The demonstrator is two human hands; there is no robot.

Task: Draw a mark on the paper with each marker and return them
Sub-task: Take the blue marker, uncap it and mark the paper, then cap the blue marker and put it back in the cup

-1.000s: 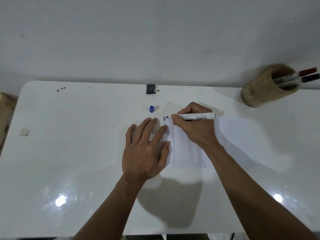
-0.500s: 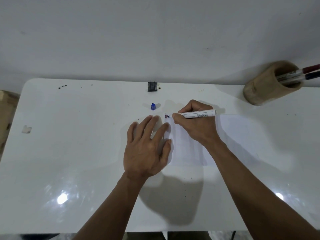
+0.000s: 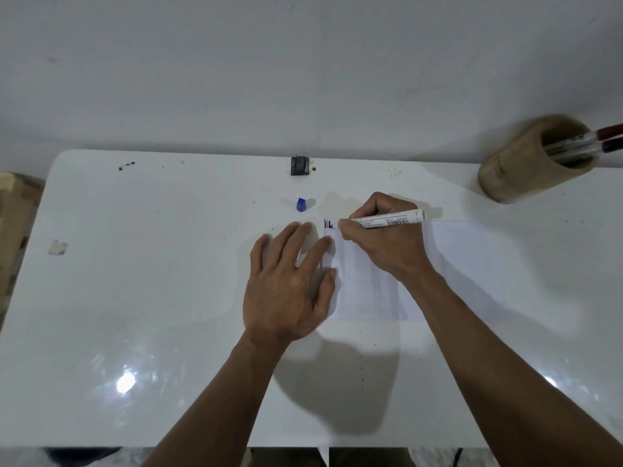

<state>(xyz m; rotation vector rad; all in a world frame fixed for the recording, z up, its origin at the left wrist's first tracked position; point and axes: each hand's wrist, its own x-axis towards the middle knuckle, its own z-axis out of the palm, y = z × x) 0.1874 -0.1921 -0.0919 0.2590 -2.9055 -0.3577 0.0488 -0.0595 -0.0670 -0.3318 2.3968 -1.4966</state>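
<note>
A white sheet of paper (image 3: 371, 291) lies on the white table (image 3: 151, 298). My left hand (image 3: 286, 284) rests flat, fingers spread, pinning the paper's left edge. My right hand (image 3: 384, 237) grips a white-barrelled marker (image 3: 391, 220), whose tip touches the paper's top left corner beside short red, dark and blue strokes (image 3: 328, 224). A blue marker cap (image 3: 301, 204) stands on the table just left of the paper. At the far right a wooden cup (image 3: 526, 166) holds two capped markers (image 3: 603, 139), one red and one dark.
A small dark block (image 3: 299, 165) sits at the table's back edge near the wall. A scrap of tape (image 3: 57, 247) is stuck at the left. Wooden furniture (image 3: 13, 210) stands beyond the table's left side. Black specks (image 3: 126, 166) lie at the far left corner.
The marker tip has moved a little on the paper's corner, and a blue stroke now shows beside the red and dark ones. My left hand stays flat on the paper.
</note>
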